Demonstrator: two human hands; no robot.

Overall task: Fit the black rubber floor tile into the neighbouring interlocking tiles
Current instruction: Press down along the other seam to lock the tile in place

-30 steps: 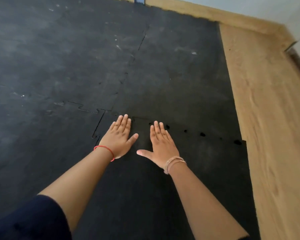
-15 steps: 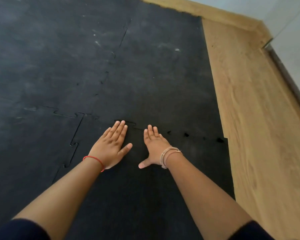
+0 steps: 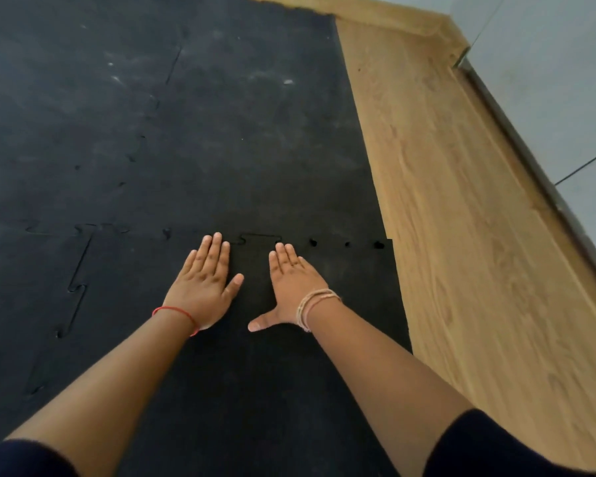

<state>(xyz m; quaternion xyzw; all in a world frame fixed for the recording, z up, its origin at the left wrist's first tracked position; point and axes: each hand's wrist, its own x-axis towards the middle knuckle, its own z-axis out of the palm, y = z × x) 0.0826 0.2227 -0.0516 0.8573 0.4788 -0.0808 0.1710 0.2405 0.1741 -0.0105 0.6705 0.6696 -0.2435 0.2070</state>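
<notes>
- The black rubber floor tile [image 3: 241, 366] is laid flat against the wooden floor [image 3: 468, 256] strip, its far and left toothed edges butted into the neighbouring tiles [image 3: 193, 139].
- The far seam [image 3: 260, 235] appears only partly seated; small gaps are left toward the wooden floor.
- The left hand [image 3: 205, 287] and right hand [image 3: 295, 287] are spread flat, palms down, nothing gripped, presumably so the teeth are pressed home.

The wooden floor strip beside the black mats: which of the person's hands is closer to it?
Right. The right hand lies flat on the black tile, nearer the wooden floor on its right; the left hand lies farther in, beyond the right hand.
</notes>
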